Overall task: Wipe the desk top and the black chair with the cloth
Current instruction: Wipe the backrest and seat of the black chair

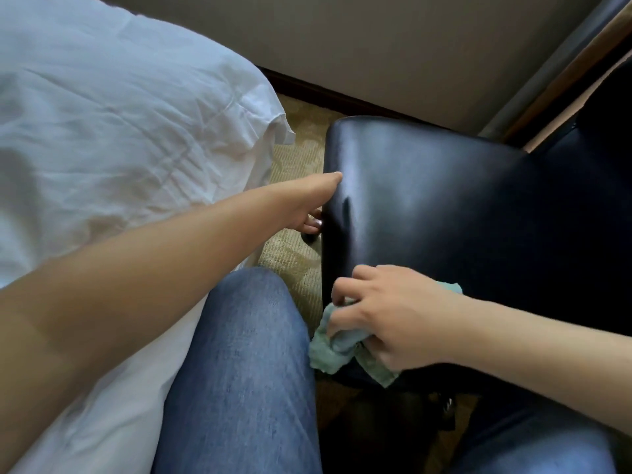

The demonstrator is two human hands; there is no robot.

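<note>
Gleaming black chair [444, 206], patterned carpet [294, 254], white bedding [119, 131], grey wall [376, 39]

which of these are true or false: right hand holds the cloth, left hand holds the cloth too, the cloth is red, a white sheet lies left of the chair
1. The right hand holds the cloth: true.
2. The left hand holds the cloth too: false, it grips the edge of the black chair.
3. The cloth is red: false, it is pale green-blue.
4. A white sheet lies left of the chair: true.
</note>
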